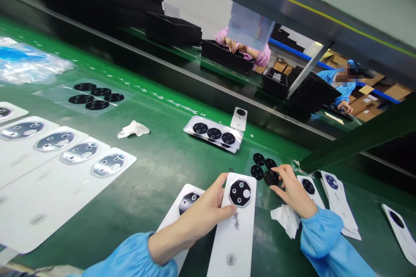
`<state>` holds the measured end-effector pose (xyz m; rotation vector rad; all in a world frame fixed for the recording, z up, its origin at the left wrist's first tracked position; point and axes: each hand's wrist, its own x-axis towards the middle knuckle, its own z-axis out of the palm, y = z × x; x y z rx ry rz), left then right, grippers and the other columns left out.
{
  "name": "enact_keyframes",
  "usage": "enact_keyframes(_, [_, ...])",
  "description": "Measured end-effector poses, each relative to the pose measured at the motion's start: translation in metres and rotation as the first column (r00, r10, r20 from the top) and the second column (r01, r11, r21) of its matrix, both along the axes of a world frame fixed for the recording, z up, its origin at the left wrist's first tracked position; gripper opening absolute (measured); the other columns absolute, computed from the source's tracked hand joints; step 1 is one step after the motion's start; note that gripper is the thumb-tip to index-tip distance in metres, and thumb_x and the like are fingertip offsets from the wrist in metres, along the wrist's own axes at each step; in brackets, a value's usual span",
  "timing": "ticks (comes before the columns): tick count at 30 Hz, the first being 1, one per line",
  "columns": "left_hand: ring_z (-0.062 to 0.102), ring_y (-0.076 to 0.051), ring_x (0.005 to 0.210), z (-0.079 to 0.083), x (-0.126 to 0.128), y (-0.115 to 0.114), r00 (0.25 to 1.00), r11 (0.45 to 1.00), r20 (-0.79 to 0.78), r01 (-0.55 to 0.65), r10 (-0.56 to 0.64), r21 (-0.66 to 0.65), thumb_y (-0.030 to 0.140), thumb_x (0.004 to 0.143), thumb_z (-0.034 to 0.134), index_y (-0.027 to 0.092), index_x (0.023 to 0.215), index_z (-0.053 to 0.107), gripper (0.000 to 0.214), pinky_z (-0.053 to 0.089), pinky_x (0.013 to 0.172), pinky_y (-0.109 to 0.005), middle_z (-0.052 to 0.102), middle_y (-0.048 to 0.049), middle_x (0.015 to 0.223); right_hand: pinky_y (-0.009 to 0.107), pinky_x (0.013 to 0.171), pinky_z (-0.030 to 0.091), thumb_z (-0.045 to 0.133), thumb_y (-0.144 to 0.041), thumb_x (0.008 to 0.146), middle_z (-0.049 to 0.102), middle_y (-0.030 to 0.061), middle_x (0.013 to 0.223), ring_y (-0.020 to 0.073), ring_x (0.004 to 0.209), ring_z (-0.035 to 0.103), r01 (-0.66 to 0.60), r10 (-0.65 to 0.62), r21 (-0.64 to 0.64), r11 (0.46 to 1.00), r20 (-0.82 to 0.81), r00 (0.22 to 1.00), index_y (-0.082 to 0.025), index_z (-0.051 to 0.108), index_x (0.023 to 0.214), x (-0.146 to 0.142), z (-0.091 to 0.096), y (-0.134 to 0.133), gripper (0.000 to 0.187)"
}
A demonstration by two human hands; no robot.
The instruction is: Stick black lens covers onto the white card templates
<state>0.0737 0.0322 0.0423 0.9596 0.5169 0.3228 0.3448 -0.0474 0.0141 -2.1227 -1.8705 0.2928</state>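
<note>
My left hand (pixel 208 212) is closed around the edges of a long white panel (pixel 232 238). Near the panel's top sits a black eight-sided plate (pixel 239 193) with several round holes, and dark characters and a round grey mark lie below it. Beneath my left forearm, partly hidden, rests another white panel (pixel 177 220) with a similar dark plate. My right hand (pixel 294 192) pinches the edge of a black disc (pixel 270 178) with thumb and index finger. That disc is at the corner of a clear sheet (pixel 260 199) that bears several more black discs (pixel 257 172).
White panels (pixel 81 186) with shiny plates line the left. A wrapped stack (pixel 212 134), crumpled tissues (pixel 133 129) (pixel 286 220), and another disc sheet (pixel 97 95) lie around. More panels (pixel 339 203) stand right, near a green post (pixel 360 138). Two co-workers work beyond the ledge.
</note>
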Motion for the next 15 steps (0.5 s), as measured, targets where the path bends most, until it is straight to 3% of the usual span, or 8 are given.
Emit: enact_keyframes(15, [0.064,-0.015,0.066,-0.0011,0.0006,-0.0001,1.000,1.000,0.012,0.006,-0.006,-0.012,0.014,0.068,0.060,0.022,0.109,0.038,0.047,0.047,0.058,-0.023,0.065,0.0023,0.078,0.035,0.070,0.052,0.053,-0.022,0.077,0.046,0.0042,0.099,0.0177,0.075,0.054,0.017,-0.017,-0.015,1.000,-0.019,1.000,-0.025,0.047,0.111,-0.0015,0.0034,0.0035,0.035])
